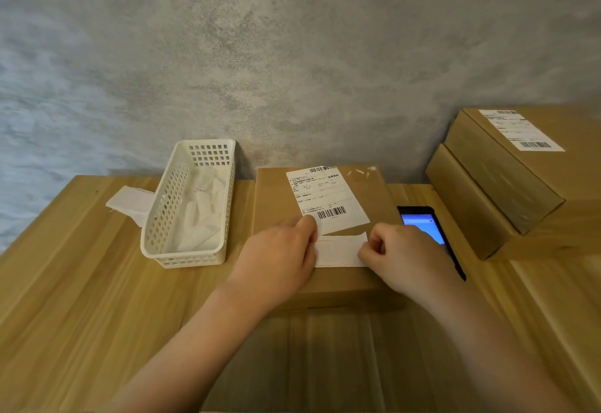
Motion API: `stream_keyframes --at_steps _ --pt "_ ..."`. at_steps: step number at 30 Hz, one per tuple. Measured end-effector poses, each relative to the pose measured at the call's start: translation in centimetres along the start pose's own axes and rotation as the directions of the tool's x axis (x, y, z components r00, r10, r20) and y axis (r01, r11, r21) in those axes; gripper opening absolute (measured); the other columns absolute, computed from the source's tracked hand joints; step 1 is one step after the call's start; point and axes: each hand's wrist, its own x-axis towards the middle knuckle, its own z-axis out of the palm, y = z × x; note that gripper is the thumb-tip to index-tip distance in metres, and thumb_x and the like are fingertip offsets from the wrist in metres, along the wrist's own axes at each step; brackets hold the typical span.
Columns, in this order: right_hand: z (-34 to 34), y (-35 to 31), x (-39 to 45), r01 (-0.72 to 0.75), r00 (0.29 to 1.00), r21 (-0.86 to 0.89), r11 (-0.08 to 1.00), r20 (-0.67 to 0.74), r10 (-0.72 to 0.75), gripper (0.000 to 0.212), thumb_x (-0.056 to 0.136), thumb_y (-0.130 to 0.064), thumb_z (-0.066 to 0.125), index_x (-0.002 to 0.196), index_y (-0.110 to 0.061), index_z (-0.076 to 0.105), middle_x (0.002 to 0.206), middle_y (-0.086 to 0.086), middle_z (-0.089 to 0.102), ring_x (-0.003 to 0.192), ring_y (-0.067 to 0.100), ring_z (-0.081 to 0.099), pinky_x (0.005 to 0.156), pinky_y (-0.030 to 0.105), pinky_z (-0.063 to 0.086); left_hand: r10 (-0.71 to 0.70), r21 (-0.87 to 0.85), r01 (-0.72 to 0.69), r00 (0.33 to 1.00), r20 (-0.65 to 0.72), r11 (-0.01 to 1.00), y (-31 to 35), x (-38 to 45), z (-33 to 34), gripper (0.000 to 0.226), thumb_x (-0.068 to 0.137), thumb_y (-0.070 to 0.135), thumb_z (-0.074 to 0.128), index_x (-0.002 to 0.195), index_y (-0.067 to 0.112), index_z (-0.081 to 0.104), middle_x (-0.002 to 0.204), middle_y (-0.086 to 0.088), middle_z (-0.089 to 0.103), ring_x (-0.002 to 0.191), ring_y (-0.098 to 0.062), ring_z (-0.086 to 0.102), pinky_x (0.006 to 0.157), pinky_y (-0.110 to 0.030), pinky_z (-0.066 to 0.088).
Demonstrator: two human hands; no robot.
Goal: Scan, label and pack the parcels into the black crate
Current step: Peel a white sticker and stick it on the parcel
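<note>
A flat cardboard parcel lies on the wooden table in front of me. On its top is a white shipping label with barcodes. Just below that label is a white strip of backing paper. My left hand pinches the label's lower left corner. My right hand pinches the right end of the white strip. No black crate is in view.
A white perforated basket with crumpled backing paper stands to the left, a loose paper sheet beside it. A black phone with a lit screen lies right of the parcel. Two stacked labelled boxes stand at the right.
</note>
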Motion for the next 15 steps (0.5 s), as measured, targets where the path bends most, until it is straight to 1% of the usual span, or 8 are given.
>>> stream_keyframes --at_steps 4,7,9,10,12,13,14,15 --pt "0.2 -0.4 -0.1 -0.014 0.999 -0.049 0.999 -0.030 0.012 0.025 0.092 -0.040 0.053 0.073 -0.024 0.048 0.067 -0.005 0.054 0.064 0.011 0.055 0.055 0.021 0.041 0.006 0.071 -0.007 1.000 0.012 0.997 0.1 -0.1 0.4 0.010 0.099 0.034 0.037 0.097 0.025 0.041 0.093 0.008 0.055 0.075 -0.012 0.050 0.056 -0.025 0.034" --pt "0.4 -0.7 -0.3 -0.036 0.997 -0.125 0.992 -0.075 0.027 0.032 0.094 -0.044 0.049 0.070 -0.026 0.040 0.065 -0.007 0.050 0.059 0.010 0.052 0.052 0.018 0.036 -0.005 0.045 0.005 1.000 -0.005 0.999 0.0 0.0 0.4 0.010 0.098 0.035 0.040 0.092 0.027 0.037 0.089 0.008 0.054 0.073 -0.010 0.046 0.055 -0.024 0.031" --pt "0.7 -0.5 -0.6 -0.066 0.991 -0.154 0.986 -0.122 0.047 0.032 0.094 -0.046 0.050 0.071 -0.028 0.037 0.065 -0.009 0.049 0.057 0.009 0.050 0.050 0.015 0.031 -0.027 0.003 0.027 0.999 -0.034 1.000 -0.2 -0.1 0.6 0.008 0.096 0.033 0.045 0.094 0.025 0.043 0.091 0.008 0.053 0.077 -0.012 0.050 0.058 -0.025 0.039" --pt "1.0 -0.2 -0.8 -0.057 0.984 -0.133 0.990 -0.177 0.033 0.028 0.093 -0.045 0.053 0.075 -0.028 0.040 0.066 -0.010 0.050 0.058 0.008 0.052 0.051 0.013 0.033 -0.032 -0.022 0.030 0.998 -0.057 0.999 -0.3 -0.2 0.7 0.008 0.095 0.031 0.047 0.098 0.024 0.048 0.095 0.008 0.052 0.080 -0.013 0.052 0.062 -0.027 0.045" --pt "1.8 0.8 -1.2 0.072 0.937 -0.045 0.996 -0.340 -0.083 0.013 0.091 -0.036 0.061 0.089 -0.027 0.052 0.081 -0.011 0.060 0.071 0.008 0.059 0.061 0.010 0.039 -0.006 -0.061 0.001 0.996 -0.084 0.998 -0.7 -0.8 1.0 0.015 0.095 0.028 0.050 0.109 0.024 0.054 0.106 0.007 0.054 0.090 -0.013 0.055 0.070 -0.029 0.051" --pt "2.2 1.3 -1.3 0.166 0.914 -0.001 0.986 -0.375 -0.155 0.012 0.091 -0.033 0.061 0.100 -0.025 0.059 0.096 -0.009 0.065 0.087 0.009 0.062 0.072 0.010 0.042 0.030 -0.071 -0.036 0.996 -0.078 0.997 -0.9 -1.1 1.1 0.021 0.096 0.027 0.049 0.116 0.024 0.057 0.114 0.007 0.056 0.097 -0.014 0.057 0.077 -0.029 0.052" --pt "2.7 1.6 -1.5 0.258 0.905 0.030 0.966 -0.357 -0.231 0.021 0.094 -0.032 0.057 0.113 -0.024 0.062 0.113 -0.009 0.065 0.105 0.008 0.060 0.085 0.013 0.041 0.083 -0.067 -0.087 0.994 -0.064 0.994 -1.1 -1.4 1.2 0.027 0.097 0.026 0.049 0.122 0.025 0.058 0.121 0.008 0.059 0.106 -0.014 0.057 0.085 -0.029 0.052" --pt "3.1 1.9 -1.8 0.335 0.902 0.039 0.941 -0.303 -0.309 0.030 0.098 -0.035 0.051 0.125 -0.026 0.061 0.128 -0.011 0.060 0.120 0.006 0.053 0.096 0.016 0.036 0.139 -0.048 -0.141 0.989 -0.047 0.989 -1.4 -1.7 1.2 0.032 0.097 0.028 0.048 0.126 0.026 0.060 0.127 0.010 0.060 0.114 -0.013 0.056 0.093 -0.031 0.050"
